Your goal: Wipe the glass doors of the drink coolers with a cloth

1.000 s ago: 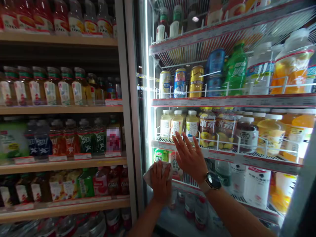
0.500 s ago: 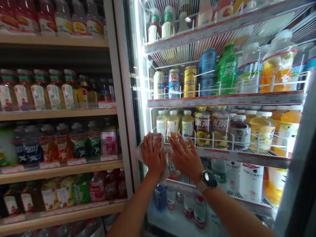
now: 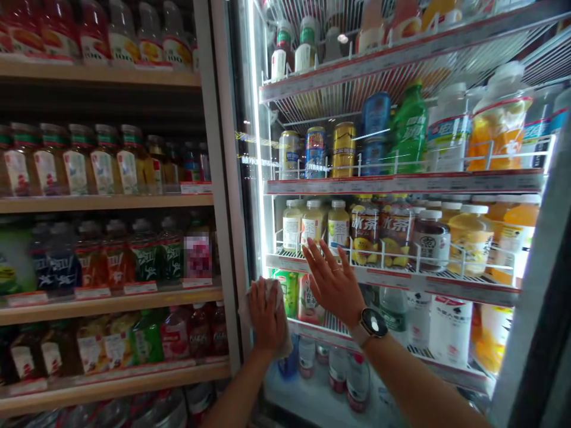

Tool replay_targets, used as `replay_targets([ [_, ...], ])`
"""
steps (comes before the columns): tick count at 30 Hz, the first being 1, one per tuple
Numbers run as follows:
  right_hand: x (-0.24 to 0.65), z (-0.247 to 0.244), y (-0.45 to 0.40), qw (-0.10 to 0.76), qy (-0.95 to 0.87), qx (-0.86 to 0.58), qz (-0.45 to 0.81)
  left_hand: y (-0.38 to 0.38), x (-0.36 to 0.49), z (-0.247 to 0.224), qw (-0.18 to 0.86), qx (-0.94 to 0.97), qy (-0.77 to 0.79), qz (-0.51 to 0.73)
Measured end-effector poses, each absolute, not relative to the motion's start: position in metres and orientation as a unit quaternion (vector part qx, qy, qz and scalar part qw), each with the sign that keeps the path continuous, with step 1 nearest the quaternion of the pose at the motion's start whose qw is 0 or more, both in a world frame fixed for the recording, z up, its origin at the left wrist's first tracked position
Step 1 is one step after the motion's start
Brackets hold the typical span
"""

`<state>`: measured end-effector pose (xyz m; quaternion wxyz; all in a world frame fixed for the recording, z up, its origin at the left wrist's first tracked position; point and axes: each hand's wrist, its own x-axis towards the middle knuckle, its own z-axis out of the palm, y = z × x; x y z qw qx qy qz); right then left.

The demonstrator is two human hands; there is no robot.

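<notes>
My left hand (image 3: 266, 318) presses a pale wiping cloth (image 3: 284, 337) flat against the glass door (image 3: 279, 395) of a lit drinks fridge, near its left edge. The cloth spreads out beneath the palm and shows on both sides of the fingers. Higher and to the right, my right hand (image 3: 335, 286) is open, its fingers outstretched and palm toward the glass, with nothing held. A ring is on one finger and a watch (image 3: 373, 323) is on the wrist. Behind the glass, bottles of tea (image 3: 339, 224) stand on a wire shelf just above the right hand.
Wooden shelves (image 3: 111, 205) packed with bottled drinks stand to the left, past a grey upright frame (image 3: 218, 148). Inside the fridge, wire racks (image 3: 401, 183) carry cans and bottles. A dark door edge (image 3: 535, 297) rises at the far right.
My left hand has slid down and slightly left along the glass with the cloth, uncovering a green pack and a bottle behind it. My right hand has stayed in nearly the same place.
</notes>
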<state>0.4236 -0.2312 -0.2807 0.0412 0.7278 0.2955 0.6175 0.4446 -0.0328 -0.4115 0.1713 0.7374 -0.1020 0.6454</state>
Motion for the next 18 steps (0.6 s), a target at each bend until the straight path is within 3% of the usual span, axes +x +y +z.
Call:
replay_targets([
  [5, 0.422, -0.281, -0.231, 0.036, 0.297, 0.726, 0.619, -0.018, 0.460, -0.301, 0.204, 0.709, -0.059, 0.673],
  [8, 0.422, -0.281, -0.231, 0.035, 0.299, 0.725, 0.619, -0.012, 0.465, -0.261, 0.212, 0.707, -0.058, 0.672],
  [11, 0.422, -0.282, -0.231, 0.038, 0.301, 0.722, 0.622, -0.012, 0.463, -0.265, 0.213, 0.709, -0.067, 0.669],
  [18, 0.423, -0.282, -0.231, 0.045, 0.297, 0.723, 0.623, -0.019, 0.455, -0.340, 0.201, 0.716, -0.078, 0.663],
])
